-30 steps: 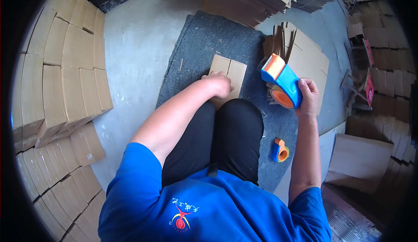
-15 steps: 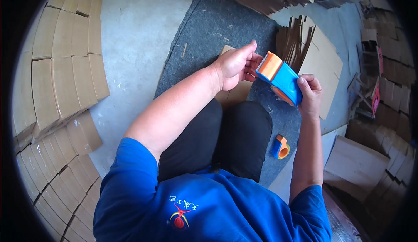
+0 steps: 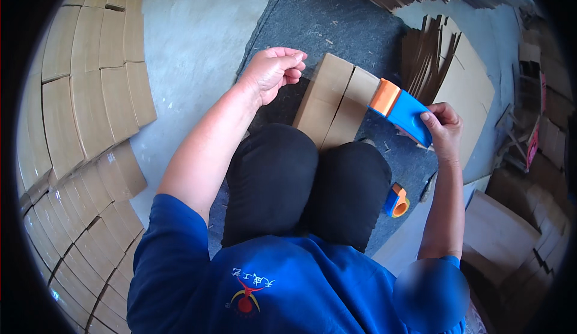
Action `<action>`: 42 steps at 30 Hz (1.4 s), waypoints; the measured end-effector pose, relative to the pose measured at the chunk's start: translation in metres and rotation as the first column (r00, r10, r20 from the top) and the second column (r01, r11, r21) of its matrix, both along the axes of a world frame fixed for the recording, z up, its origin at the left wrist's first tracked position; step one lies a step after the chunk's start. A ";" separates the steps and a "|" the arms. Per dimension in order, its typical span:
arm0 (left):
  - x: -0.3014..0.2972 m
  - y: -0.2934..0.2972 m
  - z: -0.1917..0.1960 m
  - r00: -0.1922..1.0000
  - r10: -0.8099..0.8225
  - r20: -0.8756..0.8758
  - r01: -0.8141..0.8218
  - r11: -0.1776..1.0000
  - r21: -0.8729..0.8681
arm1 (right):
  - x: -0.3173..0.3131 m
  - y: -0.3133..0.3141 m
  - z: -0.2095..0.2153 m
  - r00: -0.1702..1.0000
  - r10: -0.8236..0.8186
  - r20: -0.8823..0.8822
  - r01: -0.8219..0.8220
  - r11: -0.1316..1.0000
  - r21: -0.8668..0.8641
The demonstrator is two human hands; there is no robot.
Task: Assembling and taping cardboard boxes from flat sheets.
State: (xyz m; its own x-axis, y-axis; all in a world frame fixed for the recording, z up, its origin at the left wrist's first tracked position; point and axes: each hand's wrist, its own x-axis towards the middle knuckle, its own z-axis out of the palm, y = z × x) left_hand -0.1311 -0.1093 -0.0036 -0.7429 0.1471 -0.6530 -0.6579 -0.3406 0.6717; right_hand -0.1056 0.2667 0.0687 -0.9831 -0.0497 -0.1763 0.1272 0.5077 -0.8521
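The person kneels on a dark grey mat (image 3: 336,21) with a flattened cardboard box (image 3: 336,102) lying just in front of the knees. The right hand (image 3: 443,131) grips a blue and orange tape dispenser (image 3: 401,110), fingers wrapped tight around its blue body, and holds it raised at the box's right edge, orange end pointing toward the cardboard.

What has changed is on the other side. Half a second ago the left hand (image 3: 273,69) was up against the dispenser's orange end, fingertips meeting it. Now it has drawn away to the left and sits beyond the box's left edge, above the mat, with the fingers curled in and the thumb pressed to the fingertips as if pinching something thin. I cannot make out a strip of clear tape between the hand and the dispenser, though the pinch and the sideways pull suggest, to my eye, that a length of it is being stretched across the box. The box itself lies flat and unmoved, its two panels showing a seam down the middle.

A second, smaller blue and orange dispenser (image 3: 396,200) rests on the mat beside the right knee, untouched. Rows of folded cartons (image 3: 84,93) lie stacked on the concrete to the left, and loose cardboard sheets (image 3: 469,87) pile up to the right.
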 end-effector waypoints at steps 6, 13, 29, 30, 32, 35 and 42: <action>-0.005 0.009 -0.034 0.997 0.065 0.049 -0.061 0.995 -0.085 | -0.014 -0.004 -0.016 0.999 0.017 0.027 -0.018 1.000 0.022; 0.002 0.035 -0.076 0.993 0.118 -0.022 -0.120 0.979 -0.165 | -0.014 -0.001 -0.036 0.997 0.041 0.066 -0.043 0.999 0.031; -0.060 0.079 -0.036 0.414 -0.790 -0.453 -0.027 0.486 -0.873 | -0.016 0.006 -0.050 0.992 0.108 0.065 -0.113 0.990 0.081; -0.069 0.089 -0.031 0.378 -0.861 -0.341 0.151 0.420 -0.895 | -0.017 0.005 -0.049 0.992 0.114 0.059 -0.119 0.990 0.077; -0.090 0.111 -0.018 0.277 -0.960 -0.030 0.519 0.176 -0.836 | -0.016 0.004 -0.047 0.990 0.134 0.045 -0.138 0.986 0.090; -0.103 0.129 -0.005 0.184 -0.972 0.148 0.727 0.033 -0.685 | -0.017 -0.001 -0.041 0.989 0.138 0.047 -0.142 0.984 0.106; -0.113 0.125 -0.013 0.121 -0.991 -0.064 0.911 0.137 -0.390 | -0.024 0.002 -0.042 0.980 0.186 0.076 -0.193 0.976 0.097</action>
